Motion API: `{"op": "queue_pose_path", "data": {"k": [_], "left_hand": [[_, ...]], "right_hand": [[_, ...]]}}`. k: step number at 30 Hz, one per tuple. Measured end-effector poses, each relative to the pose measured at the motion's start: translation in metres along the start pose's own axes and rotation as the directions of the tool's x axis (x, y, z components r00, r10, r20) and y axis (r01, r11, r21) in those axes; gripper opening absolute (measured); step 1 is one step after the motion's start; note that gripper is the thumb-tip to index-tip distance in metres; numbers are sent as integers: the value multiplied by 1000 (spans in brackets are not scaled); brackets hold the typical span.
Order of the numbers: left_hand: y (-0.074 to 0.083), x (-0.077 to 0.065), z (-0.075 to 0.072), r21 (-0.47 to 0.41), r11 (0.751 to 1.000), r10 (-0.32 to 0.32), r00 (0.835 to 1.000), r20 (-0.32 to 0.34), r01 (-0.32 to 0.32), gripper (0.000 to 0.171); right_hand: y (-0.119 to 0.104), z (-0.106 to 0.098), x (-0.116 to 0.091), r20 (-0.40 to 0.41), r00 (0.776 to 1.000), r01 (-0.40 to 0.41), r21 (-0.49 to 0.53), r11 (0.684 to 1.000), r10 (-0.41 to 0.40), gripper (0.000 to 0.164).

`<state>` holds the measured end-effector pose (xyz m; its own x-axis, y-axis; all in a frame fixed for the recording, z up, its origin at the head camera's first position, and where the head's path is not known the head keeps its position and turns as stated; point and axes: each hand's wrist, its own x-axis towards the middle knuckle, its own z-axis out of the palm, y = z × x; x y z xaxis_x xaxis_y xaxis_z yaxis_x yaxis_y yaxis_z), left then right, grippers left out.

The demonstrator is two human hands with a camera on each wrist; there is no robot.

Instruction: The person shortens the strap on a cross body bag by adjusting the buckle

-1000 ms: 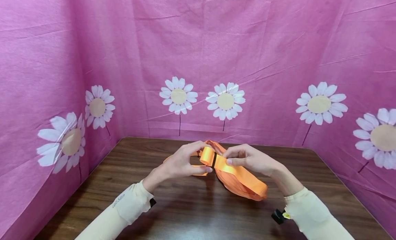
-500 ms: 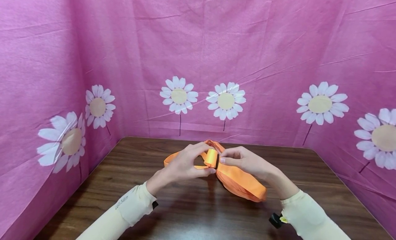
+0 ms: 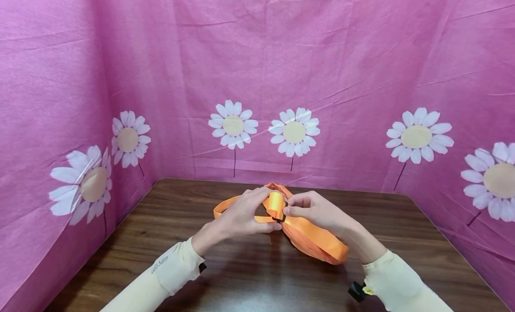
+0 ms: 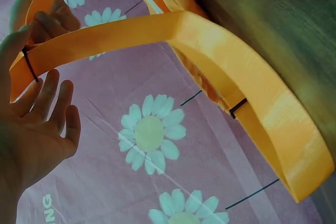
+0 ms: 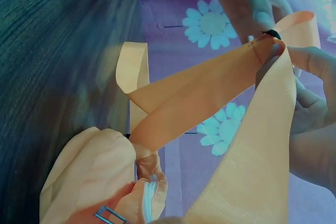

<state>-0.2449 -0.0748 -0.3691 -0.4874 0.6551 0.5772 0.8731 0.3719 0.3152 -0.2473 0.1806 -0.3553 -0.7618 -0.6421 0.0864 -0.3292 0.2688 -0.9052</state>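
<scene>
Orange bag (image 5: 89,169) with its strap (image 4: 252,77), mid-table toward the far edge, between and below the hands. From my end I read the bag as soft, rumpled cloth, puckered near a pale zip (image 5: 150,198); a dark rectangular ring (image 5: 109,214) shows beside it. I cannot tell how much of its weight the table (image 3: 241,280) bears. Strap: wide, flat, smooth with a slight sheen; bright orange on my head feed, paler in the right wrist view. A black slider (image 3: 278,219) sits on it, a short loop standing up just beside. The left wrist view gives me a long bend of strap and a second black band (image 4: 239,107).

Left hand (image 3: 243,213): thumb and forefinger pinching the slider, other fingers spread. Right hand (image 3: 322,213): pinching the strap close by the slider; whether it touches the slider, I cannot tell. Pink cloth (image 3: 257,57) with white daisies (image 3: 293,131) behind.
</scene>
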Motion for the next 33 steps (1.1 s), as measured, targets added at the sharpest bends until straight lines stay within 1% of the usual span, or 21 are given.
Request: {"op": "queue_pose_path", "data": {"k": [5, 7, 9, 12, 14, 18, 21, 25, 30, 33], "left_hand": [[-2, 0, 3, -37, 999, -4, 1000, 16, 4, 42], [-3, 0, 5, -44, 999, 10, 1000, 6, -9, 37], [-3, 0, 5, -39, 999, 33, 999, -19, -34, 36], [-5, -1, 4, -1, 997, 78, 995, -67, -78, 37], [-6, -1, 3, 50, 993, 112, 989, -95, -108, 38], [-9, -1, 1, 138, 981, 150, 982, -116, -134, 42], [-13, -1, -2, 168, 977, 153, 981, -119, -132, 47], [-19, -1, -7, 202, 972, 151, 981, -126, -123, 46], [-29, -1, -12, 235, 964, 153, 980, -128, -120, 47], [-36, -2, -14, 244, 963, 144, 983, -118, -112, 46]], "right_hand": [[-5, 0, -4, -11, 1000, -12, 36, 999, 13, 20], [-6, 0, -5, -2, 1000, -19, 51, 998, 19, 21], [-7, 0, -6, 2, 1000, -25, 63, 998, 25, 21], [-9, -2, -6, 4, 1000, -11, 84, 996, 11, 21], [-11, -3, -6, -1, 1000, -2, 98, 995, 2, 21], [-11, -6, -8, -11, 1000, 27, 153, 988, -25, 20], [-11, -9, -9, -19, 998, 63, 200, 978, -61, 18], [-13, -15, -11, -30, 993, 120, 243, 963, -116, 14], [-15, -22, -14, -46, 984, 180, 268, 946, -174, 12], [-16, -25, -15, -62, 979, 205, 272, 940, -195, 14]]}}
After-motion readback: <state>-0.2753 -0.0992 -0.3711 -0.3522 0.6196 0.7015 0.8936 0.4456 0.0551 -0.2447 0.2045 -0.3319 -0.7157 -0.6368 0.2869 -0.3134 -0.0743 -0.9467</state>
